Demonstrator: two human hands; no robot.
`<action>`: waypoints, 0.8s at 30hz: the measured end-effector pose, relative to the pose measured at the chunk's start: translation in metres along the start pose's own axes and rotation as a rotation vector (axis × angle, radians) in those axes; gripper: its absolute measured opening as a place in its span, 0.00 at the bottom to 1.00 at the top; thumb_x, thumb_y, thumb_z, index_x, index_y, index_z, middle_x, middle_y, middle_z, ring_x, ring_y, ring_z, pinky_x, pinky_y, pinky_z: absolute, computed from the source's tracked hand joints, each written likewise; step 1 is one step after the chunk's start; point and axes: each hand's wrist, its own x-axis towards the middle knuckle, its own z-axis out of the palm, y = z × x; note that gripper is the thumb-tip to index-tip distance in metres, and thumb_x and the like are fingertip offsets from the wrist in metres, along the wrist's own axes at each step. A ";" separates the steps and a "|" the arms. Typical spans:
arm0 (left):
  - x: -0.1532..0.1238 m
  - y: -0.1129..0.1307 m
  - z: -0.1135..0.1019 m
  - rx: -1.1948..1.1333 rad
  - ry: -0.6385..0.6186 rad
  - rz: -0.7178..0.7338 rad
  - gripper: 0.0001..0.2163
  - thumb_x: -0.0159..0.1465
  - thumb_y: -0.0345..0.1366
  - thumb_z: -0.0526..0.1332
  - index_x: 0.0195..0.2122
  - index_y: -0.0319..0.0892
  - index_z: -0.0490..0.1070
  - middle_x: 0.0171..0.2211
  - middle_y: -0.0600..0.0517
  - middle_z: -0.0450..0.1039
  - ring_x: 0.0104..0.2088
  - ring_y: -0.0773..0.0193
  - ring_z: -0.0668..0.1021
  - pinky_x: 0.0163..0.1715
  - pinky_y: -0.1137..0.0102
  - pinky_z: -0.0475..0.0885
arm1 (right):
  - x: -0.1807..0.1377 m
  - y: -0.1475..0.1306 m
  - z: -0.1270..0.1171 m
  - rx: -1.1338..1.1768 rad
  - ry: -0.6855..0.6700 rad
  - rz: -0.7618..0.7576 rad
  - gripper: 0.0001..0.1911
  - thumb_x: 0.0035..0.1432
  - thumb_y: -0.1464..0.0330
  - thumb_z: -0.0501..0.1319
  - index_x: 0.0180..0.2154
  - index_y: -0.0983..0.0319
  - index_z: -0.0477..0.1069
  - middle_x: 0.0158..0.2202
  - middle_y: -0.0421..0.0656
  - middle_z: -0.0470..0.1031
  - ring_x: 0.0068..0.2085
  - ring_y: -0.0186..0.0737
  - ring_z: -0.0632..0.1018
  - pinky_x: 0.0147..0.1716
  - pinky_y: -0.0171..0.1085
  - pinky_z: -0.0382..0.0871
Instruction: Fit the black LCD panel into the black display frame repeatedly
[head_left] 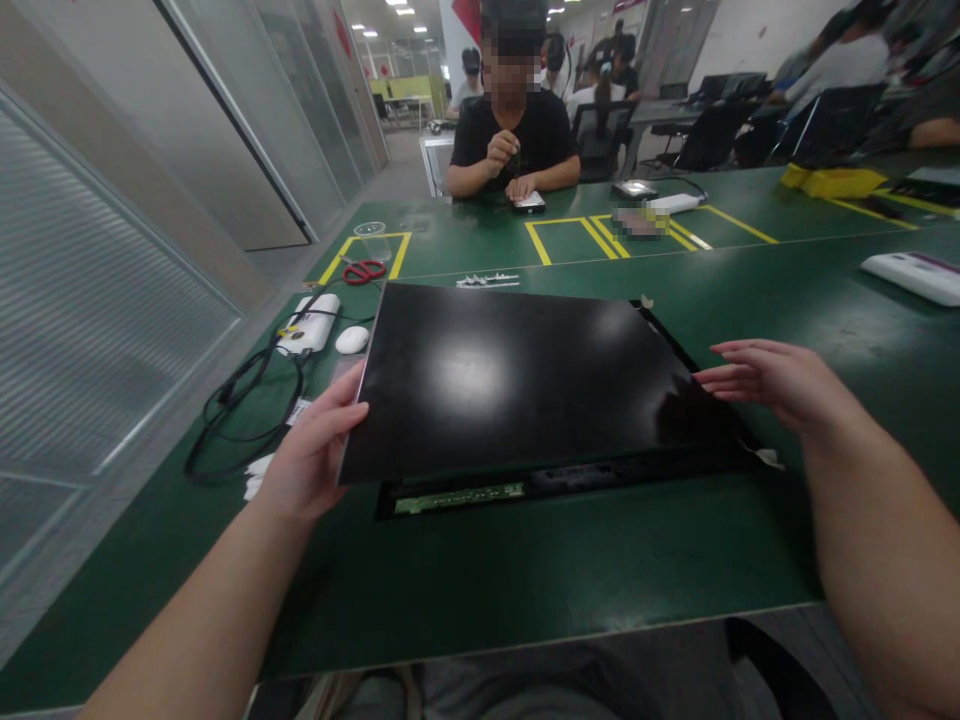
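Observation:
A large glossy black screen panel (517, 375) lies tilted over a black frame (570, 480) on the green table (525, 570). A green circuit strip (457, 497) shows along the frame's near edge. My left hand (315, 450) grips the panel's left edge, thumb on top, and holds that side raised. My right hand (772, 380) hovers at the panel's right edge with fingers stretched out, touching or just above it, holding nothing.
Left of the panel lie a black cable loop (240, 410), a white adapter (309, 325), a white mouse (351, 340), red scissors (364, 270) and a clear cup (370, 235). A white device (911, 275) rests at right. A person (514, 130) sits opposite.

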 end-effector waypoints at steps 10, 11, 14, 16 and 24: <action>0.001 -0.004 0.001 0.000 -0.011 0.005 0.27 0.58 0.33 0.69 0.61 0.43 0.76 0.50 0.50 0.85 0.54 0.46 0.82 0.51 0.63 0.80 | 0.008 0.002 -0.001 0.022 0.052 0.000 0.04 0.56 0.75 0.62 0.35 0.62 0.71 0.25 0.52 0.81 0.17 0.29 0.68 0.14 0.26 0.56; 0.001 -0.004 0.002 0.000 -0.008 0.005 0.27 0.57 0.33 0.69 0.60 0.43 0.76 0.50 0.50 0.84 0.55 0.45 0.82 0.51 0.63 0.80 | 0.008 0.002 -0.001 0.023 0.052 -0.003 0.04 0.56 0.75 0.61 0.35 0.62 0.71 0.25 0.52 0.81 0.17 0.29 0.67 0.14 0.25 0.55; 0.002 -0.004 0.002 0.012 -0.009 -0.009 0.26 0.57 0.33 0.70 0.59 0.44 0.77 0.52 0.49 0.83 0.55 0.44 0.82 0.51 0.62 0.80 | 0.011 0.004 -0.001 0.014 0.048 -0.004 0.04 0.57 0.76 0.60 0.35 0.62 0.71 0.24 0.53 0.81 0.16 0.29 0.67 0.13 0.25 0.55; 0.002 -0.004 0.002 0.018 -0.012 -0.012 0.26 0.57 0.35 0.69 0.59 0.45 0.78 0.54 0.49 0.82 0.56 0.43 0.81 0.53 0.60 0.80 | 0.013 0.006 -0.002 0.008 0.042 -0.009 0.04 0.58 0.76 0.60 0.35 0.62 0.71 0.24 0.53 0.81 0.16 0.29 0.66 0.13 0.26 0.55; 0.003 -0.014 0.001 0.063 0.045 -0.078 0.33 0.56 0.35 0.70 0.65 0.44 0.71 0.58 0.45 0.79 0.57 0.42 0.80 0.55 0.56 0.78 | 0.014 0.007 -0.008 -0.029 0.032 0.006 0.04 0.58 0.73 0.62 0.37 0.61 0.70 0.27 0.53 0.81 0.15 0.28 0.63 0.11 0.27 0.49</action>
